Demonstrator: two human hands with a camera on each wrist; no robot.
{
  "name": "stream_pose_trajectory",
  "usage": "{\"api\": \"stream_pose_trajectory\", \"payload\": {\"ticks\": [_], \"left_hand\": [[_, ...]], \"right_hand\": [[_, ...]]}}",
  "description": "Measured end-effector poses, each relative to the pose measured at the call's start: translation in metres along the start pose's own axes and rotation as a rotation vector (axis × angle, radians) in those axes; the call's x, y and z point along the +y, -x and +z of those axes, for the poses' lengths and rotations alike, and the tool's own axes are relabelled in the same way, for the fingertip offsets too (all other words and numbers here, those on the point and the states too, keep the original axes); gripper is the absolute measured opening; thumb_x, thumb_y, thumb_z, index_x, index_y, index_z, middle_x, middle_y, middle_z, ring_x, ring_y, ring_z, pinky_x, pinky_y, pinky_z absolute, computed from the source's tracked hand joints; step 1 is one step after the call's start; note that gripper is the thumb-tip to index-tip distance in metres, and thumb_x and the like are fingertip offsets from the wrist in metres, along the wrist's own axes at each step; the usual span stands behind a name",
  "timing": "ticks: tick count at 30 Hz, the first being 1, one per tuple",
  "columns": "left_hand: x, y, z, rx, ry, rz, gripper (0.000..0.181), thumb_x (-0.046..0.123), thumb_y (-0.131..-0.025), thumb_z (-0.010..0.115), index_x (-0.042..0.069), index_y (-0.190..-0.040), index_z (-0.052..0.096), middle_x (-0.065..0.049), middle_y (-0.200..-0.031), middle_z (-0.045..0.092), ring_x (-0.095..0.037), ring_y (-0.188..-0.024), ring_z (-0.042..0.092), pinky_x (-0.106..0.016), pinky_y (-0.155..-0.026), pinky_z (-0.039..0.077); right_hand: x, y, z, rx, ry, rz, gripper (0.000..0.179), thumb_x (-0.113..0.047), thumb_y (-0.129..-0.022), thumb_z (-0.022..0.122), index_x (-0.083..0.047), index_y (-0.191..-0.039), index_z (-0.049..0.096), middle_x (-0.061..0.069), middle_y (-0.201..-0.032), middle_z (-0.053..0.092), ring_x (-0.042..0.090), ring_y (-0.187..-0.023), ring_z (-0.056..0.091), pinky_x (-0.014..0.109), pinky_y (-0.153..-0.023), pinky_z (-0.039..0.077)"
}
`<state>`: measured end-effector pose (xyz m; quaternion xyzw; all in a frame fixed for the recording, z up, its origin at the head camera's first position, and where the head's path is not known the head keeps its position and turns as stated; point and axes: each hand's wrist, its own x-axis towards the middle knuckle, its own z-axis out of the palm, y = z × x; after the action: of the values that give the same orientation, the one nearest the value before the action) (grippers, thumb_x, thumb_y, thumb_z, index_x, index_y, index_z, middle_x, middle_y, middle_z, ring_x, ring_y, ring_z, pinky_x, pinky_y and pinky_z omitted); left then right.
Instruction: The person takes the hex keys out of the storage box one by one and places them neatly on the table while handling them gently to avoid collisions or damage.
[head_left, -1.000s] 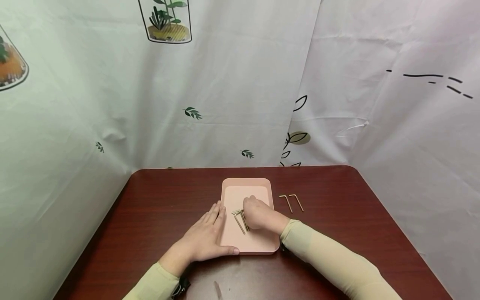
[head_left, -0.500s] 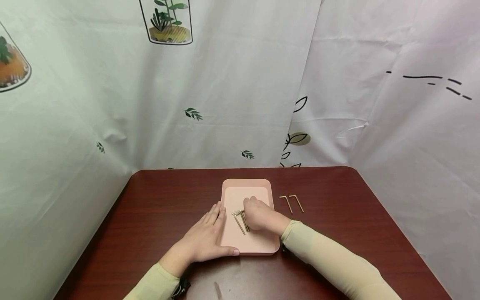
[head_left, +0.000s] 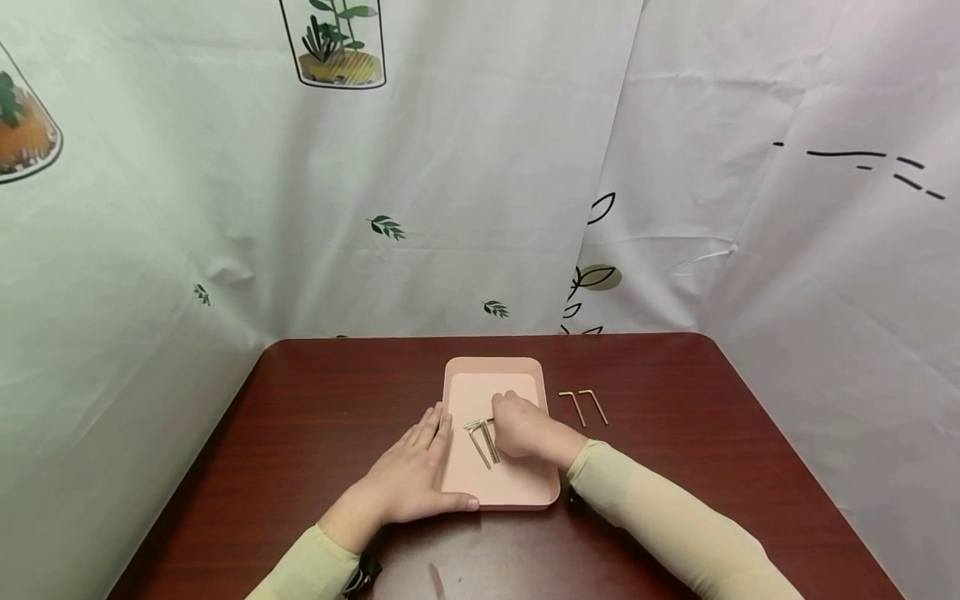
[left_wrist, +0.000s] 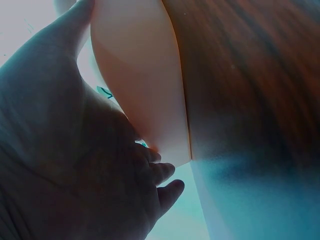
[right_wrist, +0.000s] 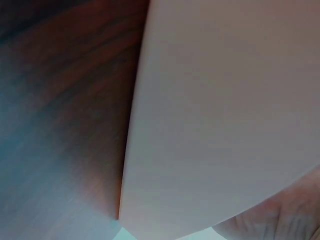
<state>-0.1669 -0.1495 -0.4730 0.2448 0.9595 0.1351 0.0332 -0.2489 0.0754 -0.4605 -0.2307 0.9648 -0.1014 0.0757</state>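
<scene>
A pink tray (head_left: 517, 492) stands on the table with gold L-shaped hex keys (head_left: 480, 446) lying near its middle. My left hand (head_left: 408, 479) rests along the tray's left side, fingers straight, thumb over the near rim. In the left wrist view its palm and fingertips (left_wrist: 171, 192) lie beside the tray's outer wall (left_wrist: 142, 75). My right hand (head_left: 525, 429) reaches into the tray with curled fingers, pinching a hex key whose short end (head_left: 491, 420) pokes out on the left; the rest is hidden. The tray wall (right_wrist: 215, 110) fills most of the right wrist view.
Two more hex keys (head_left: 583, 408) lie side by side on the dark red wooden table (head_left: 337, 392), right of the tray. A white printed cloth (head_left: 480, 167) hangs behind and at both sides of the table.
My right hand has shifted slightly right inside the tray, with one hex key's short end coming apart from the others. The left hand and tray stay put.
</scene>
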Motion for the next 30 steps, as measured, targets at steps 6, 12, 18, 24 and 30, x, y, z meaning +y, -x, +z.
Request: {"api": "stream_pose_trajectory", "payload": {"ticks": [6,12,18,24,30], "left_hand": [[0.001,0.0,-0.001,0.003,0.001,0.002,0.138,0.09,-0.087,0.067,-0.011,-0.171,0.025,-0.034,-0.18,0.015,-0.046,-0.168,0.022,-0.058,-0.133,0.03],[0.001,0.0,-0.001,0.003,0.009,0.0,0.138,0.088,-0.087,0.069,-0.011,-0.171,0.024,-0.033,-0.18,0.015,-0.046,-0.168,0.022,-0.058,-0.133,0.03],[0.001,0.0,-0.001,0.005,0.007,0.0,0.138,0.088,-0.087,0.069,-0.011,-0.171,0.024,-0.033,-0.18,0.015,-0.046,-0.168,0.022,-0.058,-0.133,0.03],[0.001,0.001,-0.001,0.003,0.004,-0.002,0.138,0.089,-0.087,0.069,-0.011,-0.171,0.025,-0.033,-0.18,0.015,-0.046,-0.168,0.022,-0.057,-0.133,0.03],[0.002,0.001,-0.002,-0.006,0.012,-0.009,0.139,0.09,-0.087,0.068,-0.011,-0.172,0.023,-0.032,-0.181,0.014,-0.045,-0.168,0.021,-0.058,-0.133,0.03]], "right_hand": [[0.002,0.001,-0.002,0.0,-0.021,0.002,0.021,-0.002,-0.094,0.072,0.007,-0.111,0.065,0.017,-0.093,0.061,0.022,-0.075,0.059,0.039,-0.066,0.057],[0.005,0.0,-0.002,0.031,-0.036,-0.01,0.027,0.0,-0.086,0.077,0.007,-0.109,0.065,0.016,-0.092,0.06,0.024,-0.077,0.058,0.042,-0.068,0.057],[0.004,0.005,-0.01,0.036,-0.043,-0.017,0.028,0.0,-0.086,0.079,0.008,-0.109,0.065,0.016,-0.091,0.06,0.021,-0.076,0.056,0.04,-0.068,0.057],[0.005,0.004,-0.012,0.04,-0.059,-0.01,0.03,0.0,-0.088,0.078,0.011,-0.113,0.065,0.019,-0.094,0.062,0.024,-0.08,0.059,0.043,-0.074,0.059],[0.013,0.002,-0.009,0.061,-0.072,-0.023,0.028,-0.002,-0.087,0.074,0.009,-0.111,0.063,0.02,-0.096,0.062,0.026,-0.083,0.061,0.045,-0.078,0.06]]}}
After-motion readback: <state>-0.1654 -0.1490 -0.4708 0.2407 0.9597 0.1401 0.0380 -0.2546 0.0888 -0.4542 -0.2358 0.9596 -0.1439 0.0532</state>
